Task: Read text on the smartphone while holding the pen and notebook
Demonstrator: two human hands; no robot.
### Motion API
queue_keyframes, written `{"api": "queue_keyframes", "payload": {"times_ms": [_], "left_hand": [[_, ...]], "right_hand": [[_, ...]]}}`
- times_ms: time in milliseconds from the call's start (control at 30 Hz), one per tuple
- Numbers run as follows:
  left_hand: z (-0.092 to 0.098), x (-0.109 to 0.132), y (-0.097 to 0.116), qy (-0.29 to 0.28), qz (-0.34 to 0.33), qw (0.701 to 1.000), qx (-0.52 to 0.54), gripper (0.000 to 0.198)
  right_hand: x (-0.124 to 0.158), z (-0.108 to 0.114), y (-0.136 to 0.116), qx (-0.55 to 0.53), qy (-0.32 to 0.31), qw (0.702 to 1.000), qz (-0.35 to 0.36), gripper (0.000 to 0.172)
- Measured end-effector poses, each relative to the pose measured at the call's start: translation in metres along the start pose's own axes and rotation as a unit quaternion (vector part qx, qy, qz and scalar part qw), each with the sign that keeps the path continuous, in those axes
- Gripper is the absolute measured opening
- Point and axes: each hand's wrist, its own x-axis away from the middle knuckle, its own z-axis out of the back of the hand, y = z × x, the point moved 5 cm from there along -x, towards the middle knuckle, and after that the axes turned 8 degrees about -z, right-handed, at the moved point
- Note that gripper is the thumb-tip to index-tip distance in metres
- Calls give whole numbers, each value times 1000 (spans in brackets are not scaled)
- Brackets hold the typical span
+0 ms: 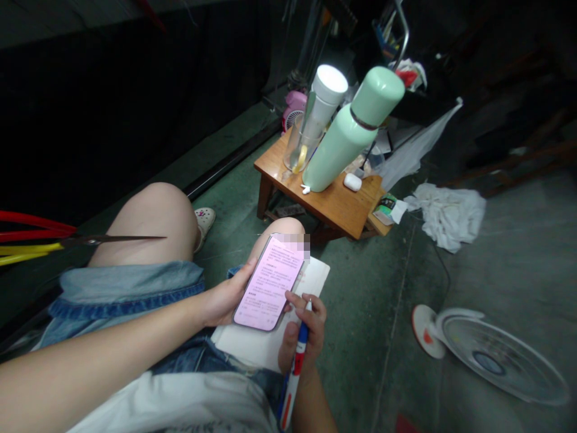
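Observation:
My left hand (224, 299) grips a smartphone (269, 284) by its edge, and the screen shows pink-tinted text. My right hand (304, 334) is closed around a red, white and blue pen (294, 376), just below the phone's lower right corner. Under the phone, a white notebook (252, 340) rests on my lap, partly hidden by the phone and my right hand. Both hands are over my denim shorts (126, 294).
A low wooden table (331, 207) holds a mint-green bottle (345, 141), a glass with lemon (300, 150) and a white earbud case (352, 181). Scissors (108, 240) lie left of my knee. A white cloth (446, 215) and a white fan (491, 355) sit on the floor.

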Motion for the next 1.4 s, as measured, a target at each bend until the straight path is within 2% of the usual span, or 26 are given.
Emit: {"api": "queue_keyframes", "payload": {"times_ms": [600, 1000, 1400], "left_hand": [[-2, 0, 1, 1, -5, 1000, -7, 77], [-1, -1, 1, 1, -3, 1000, -11, 79], [2, -1, -1, 15, 4, 1000, -2, 77]], "right_hand": [[2, -1, -1, -17, 26, 1000, -1, 18], [-1, -2, -5, -30, -15, 999, -11, 21], [-3, -1, -4, -26, -20, 999, -13, 21]]}}
